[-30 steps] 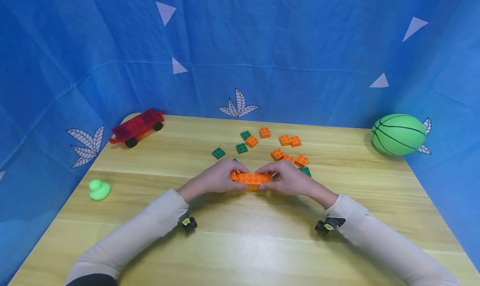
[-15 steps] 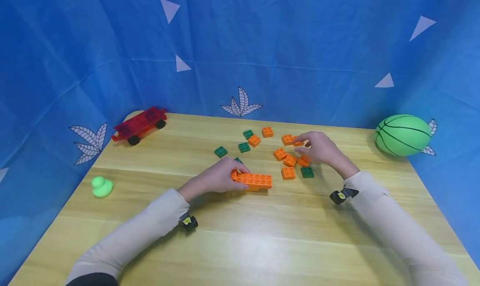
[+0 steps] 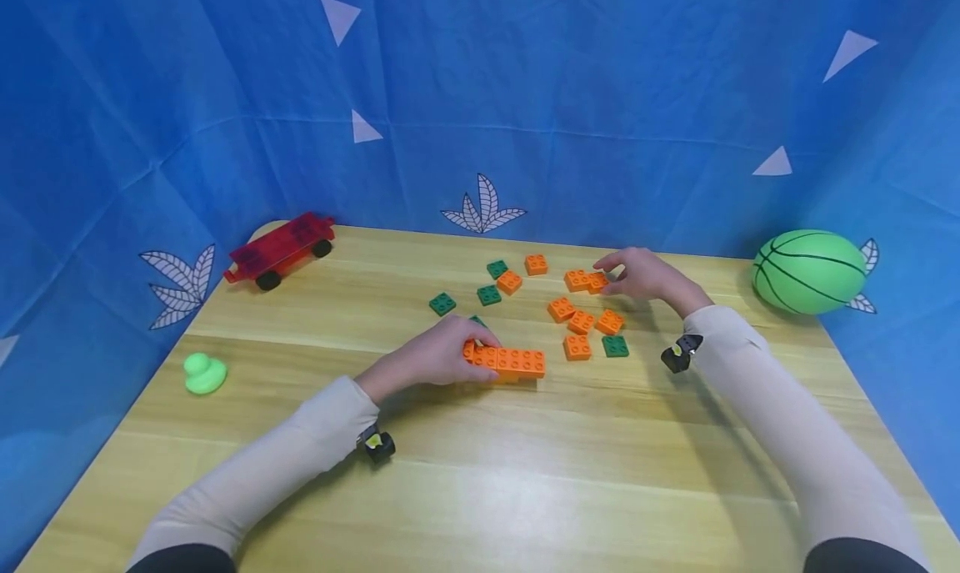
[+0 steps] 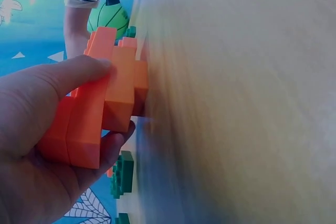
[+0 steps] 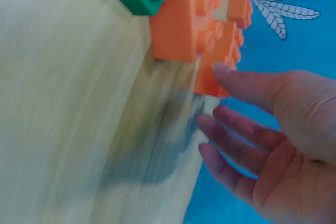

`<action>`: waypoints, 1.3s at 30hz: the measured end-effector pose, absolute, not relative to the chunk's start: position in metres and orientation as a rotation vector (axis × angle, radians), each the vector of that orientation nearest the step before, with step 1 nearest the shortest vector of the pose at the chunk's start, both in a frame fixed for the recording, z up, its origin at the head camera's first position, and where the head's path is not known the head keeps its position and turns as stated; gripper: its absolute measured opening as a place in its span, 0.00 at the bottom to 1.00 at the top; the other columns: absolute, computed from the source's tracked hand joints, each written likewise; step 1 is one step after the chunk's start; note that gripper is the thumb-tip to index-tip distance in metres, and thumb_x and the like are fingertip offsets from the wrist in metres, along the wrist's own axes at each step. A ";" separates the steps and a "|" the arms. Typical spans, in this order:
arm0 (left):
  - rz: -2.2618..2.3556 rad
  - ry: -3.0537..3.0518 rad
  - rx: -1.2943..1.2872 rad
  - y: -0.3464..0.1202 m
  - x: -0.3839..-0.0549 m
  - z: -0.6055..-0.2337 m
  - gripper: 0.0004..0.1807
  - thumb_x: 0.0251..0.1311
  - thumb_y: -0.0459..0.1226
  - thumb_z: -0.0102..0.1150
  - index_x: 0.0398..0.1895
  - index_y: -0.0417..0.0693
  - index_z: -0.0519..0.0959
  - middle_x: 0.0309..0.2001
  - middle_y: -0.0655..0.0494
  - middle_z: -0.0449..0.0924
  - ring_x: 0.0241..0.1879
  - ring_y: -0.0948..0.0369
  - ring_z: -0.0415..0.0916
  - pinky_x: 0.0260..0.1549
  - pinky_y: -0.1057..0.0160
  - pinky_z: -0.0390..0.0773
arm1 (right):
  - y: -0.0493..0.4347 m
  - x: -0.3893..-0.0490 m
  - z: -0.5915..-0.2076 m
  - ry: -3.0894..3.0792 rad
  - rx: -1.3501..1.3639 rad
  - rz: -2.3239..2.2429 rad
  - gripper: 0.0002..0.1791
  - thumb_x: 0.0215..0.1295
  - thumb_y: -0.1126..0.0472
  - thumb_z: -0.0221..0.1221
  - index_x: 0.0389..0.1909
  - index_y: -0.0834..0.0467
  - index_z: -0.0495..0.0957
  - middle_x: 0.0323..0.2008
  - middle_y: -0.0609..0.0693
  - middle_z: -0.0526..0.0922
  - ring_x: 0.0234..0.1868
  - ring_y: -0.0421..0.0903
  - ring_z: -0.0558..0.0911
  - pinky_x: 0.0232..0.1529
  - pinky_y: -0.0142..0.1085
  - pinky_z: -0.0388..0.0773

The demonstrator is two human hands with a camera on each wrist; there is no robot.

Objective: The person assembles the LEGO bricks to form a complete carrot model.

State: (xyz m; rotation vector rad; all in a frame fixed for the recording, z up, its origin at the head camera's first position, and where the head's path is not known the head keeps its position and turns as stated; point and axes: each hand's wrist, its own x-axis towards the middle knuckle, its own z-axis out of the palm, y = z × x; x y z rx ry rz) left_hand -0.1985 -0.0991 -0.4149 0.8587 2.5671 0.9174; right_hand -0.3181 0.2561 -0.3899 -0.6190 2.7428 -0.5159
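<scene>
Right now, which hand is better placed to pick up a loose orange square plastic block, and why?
Likely the right hand: it is open beside a loose orange square plastic block, holding nothing. The left hand grips the joined orange plastic bricks.

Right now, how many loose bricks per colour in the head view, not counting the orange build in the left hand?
Orange bricks: 8
Green bricks: 5, one partly hidden by the left hand
Total: 13 visible
</scene>
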 end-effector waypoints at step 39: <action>1.086 2.484 0.826 -0.090 -0.200 -0.413 0.15 0.60 0.45 0.74 0.48 0.52 0.88 0.47 0.60 0.87 0.42 0.60 0.76 0.42 0.63 0.80 | 0.181 -0.210 -0.372 2.609 -1.327 -0.793 0.13 0.61 0.56 0.73 0.45 0.56 0.88 0.38 0.48 0.86 0.38 0.48 0.86 0.38 0.42 0.87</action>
